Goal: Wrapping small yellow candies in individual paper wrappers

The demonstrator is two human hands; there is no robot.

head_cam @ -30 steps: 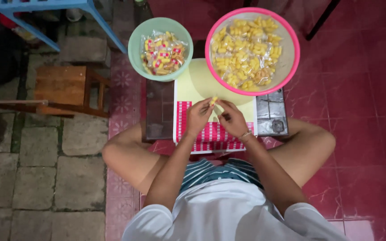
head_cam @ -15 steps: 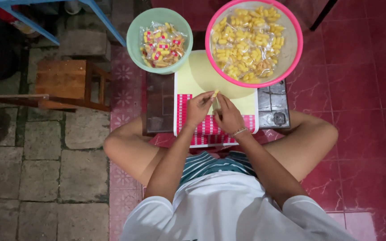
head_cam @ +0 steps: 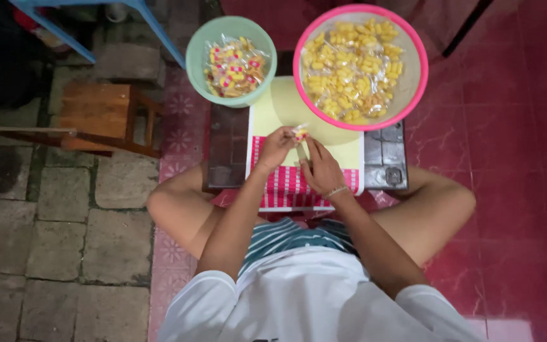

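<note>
Yellow wrapped sweet in clear plastic (head_cam: 299, 132) pinched by left hand (head_cam: 276, 147) fingers; right hand (head_cam: 321, 170) fingers curled beside it, grip unclear

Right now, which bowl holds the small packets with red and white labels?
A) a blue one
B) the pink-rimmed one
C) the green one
C: the green bowl holds labelled packets, while the pink-rimmed bowl holds plain yellow snacks.

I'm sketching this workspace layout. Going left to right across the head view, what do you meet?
Wooden stool → green bowl of wrapped sweets → left hand → small packet → right hand → pink basin of yellow pieces.
</note>
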